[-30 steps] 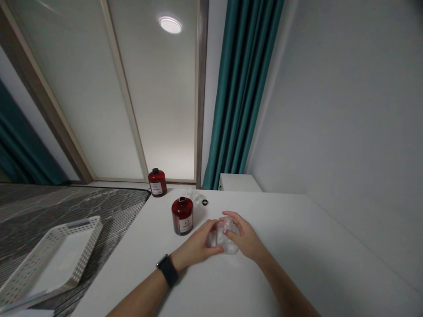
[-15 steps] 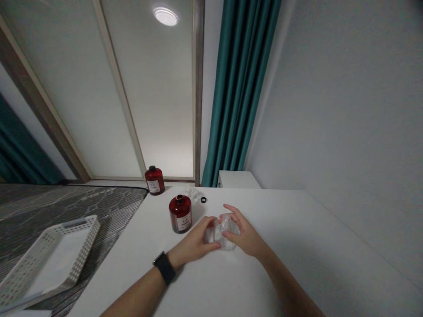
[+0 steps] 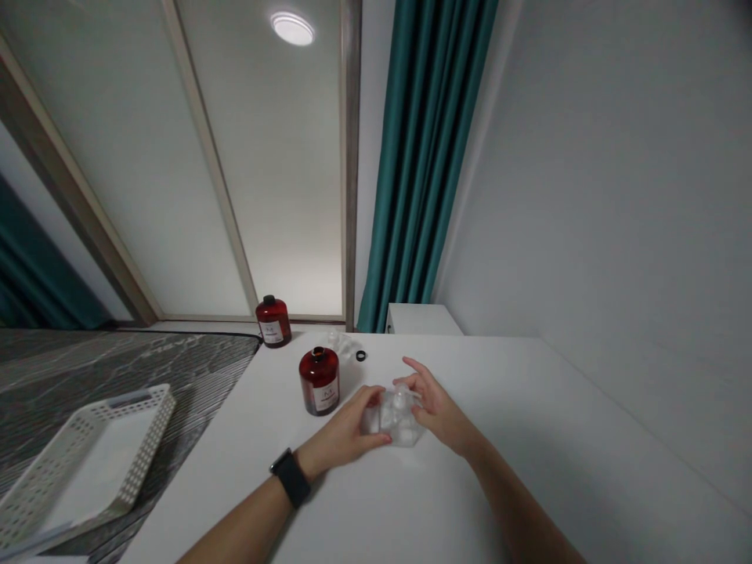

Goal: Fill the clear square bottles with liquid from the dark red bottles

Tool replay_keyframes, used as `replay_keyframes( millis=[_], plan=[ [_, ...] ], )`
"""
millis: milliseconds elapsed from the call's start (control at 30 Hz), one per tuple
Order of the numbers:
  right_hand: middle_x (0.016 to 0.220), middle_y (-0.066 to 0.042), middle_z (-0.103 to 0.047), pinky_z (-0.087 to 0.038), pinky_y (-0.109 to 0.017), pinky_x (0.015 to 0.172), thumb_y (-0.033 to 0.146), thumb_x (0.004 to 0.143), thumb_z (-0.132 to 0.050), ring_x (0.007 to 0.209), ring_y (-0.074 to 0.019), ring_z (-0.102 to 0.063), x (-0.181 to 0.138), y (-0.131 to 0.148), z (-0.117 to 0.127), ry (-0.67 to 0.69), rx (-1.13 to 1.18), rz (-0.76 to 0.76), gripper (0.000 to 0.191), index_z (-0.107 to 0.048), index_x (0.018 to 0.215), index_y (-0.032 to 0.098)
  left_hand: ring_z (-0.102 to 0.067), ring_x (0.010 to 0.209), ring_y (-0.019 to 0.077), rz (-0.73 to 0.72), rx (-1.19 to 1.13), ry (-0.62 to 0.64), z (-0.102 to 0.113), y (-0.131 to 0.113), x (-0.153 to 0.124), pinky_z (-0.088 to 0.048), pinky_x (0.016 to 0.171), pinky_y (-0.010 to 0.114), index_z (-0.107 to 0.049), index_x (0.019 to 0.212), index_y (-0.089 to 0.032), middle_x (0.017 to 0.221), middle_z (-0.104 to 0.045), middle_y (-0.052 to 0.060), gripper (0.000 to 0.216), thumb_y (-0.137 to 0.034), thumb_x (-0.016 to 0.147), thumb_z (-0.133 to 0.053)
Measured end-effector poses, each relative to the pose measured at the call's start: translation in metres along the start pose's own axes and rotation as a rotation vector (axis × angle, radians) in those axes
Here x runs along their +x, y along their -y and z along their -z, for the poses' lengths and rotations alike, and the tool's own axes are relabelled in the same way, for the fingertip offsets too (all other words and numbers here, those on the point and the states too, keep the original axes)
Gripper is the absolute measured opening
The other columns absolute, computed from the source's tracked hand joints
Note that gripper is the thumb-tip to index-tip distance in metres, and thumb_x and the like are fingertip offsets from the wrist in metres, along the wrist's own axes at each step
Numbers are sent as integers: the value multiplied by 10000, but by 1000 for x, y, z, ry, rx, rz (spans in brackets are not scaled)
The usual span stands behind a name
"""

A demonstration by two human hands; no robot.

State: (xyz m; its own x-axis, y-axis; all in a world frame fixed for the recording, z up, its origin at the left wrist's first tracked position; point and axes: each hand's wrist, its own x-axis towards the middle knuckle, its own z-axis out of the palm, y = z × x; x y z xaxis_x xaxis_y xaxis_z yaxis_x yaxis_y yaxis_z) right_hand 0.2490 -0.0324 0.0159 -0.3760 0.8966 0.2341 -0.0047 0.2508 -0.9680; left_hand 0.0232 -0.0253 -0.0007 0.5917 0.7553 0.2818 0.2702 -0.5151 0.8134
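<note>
My left hand (image 3: 352, 431), with a dark watch (image 3: 291, 476) on its wrist, grips the left side of a clear plastic container (image 3: 403, 429). The container is low and angular, with a rounded knob-like top, and it stands on the white table (image 3: 381, 509). My right hand (image 3: 435, 409) is at the container's upper right, index finger stretched out and thumb apart from the knob. Its other fingertips are close behind the top; whether they touch is unclear. Just left stands a dark red bottle (image 3: 319, 380) with a white label and an uncapped neck.
A second red bottle (image 3: 273, 321) with a black cap stands at the far left table edge. Crumpled-looking clear plastic (image 3: 341, 342) and a small black ring (image 3: 360, 356) lie behind the nearer bottle. A white perforated basket (image 3: 144, 446) sits lower left, beyond the table.
My right thumb has moved off the front of the container to the right, leaving more of its top in sight. My left hand keeps its grip.
</note>
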Motion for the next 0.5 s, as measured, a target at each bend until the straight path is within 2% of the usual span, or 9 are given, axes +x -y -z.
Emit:
replay_keyframes(
  millis=[100,233,367,500],
  plan=[
    [1203,-87,-623,-407,-448,1059,132,777,-607,1229,-246,-556,0,0,-2,19,21,-31,797,-294,1495,275,-569,1166,292,-11,-7,-3,0,-1,0,-442,1048,449,-477,1356,-202,1290,-584,124,621,-328,828,-779],
    [1117,-50,-599,-402,-434,1064,135,730,-619,1096,-225,-591,0,-2,-4,-13,-12,7,750,-399,1435,270,-575,1154,295,7,1,-4,0,-3,-1,-447,1041,450,-481,1356,-196,1274,-592,126,626,-343,827,-781],
    [1175,-68,-592,-375,-453,1086,141,751,-618,1203,-246,-541,0,-4,-5,13,-6,19,745,-381,1444,277,-569,1174,299,0,-15,-2,0,-2,-1,-443,1050,454,-473,1358,-205,1293,-586,126,632,-336,822,-783],
    [1157,-66,-590,-367,-462,1089,147,745,-621,1152,-239,-565,1,-7,-4,-5,5,19,763,-367,1453,275,-569,1178,304,12,-13,-9,-2,1,-1,-441,1054,469,-456,1367,-205,1299,-579,132,654,-322,816,-787]
  ],
)
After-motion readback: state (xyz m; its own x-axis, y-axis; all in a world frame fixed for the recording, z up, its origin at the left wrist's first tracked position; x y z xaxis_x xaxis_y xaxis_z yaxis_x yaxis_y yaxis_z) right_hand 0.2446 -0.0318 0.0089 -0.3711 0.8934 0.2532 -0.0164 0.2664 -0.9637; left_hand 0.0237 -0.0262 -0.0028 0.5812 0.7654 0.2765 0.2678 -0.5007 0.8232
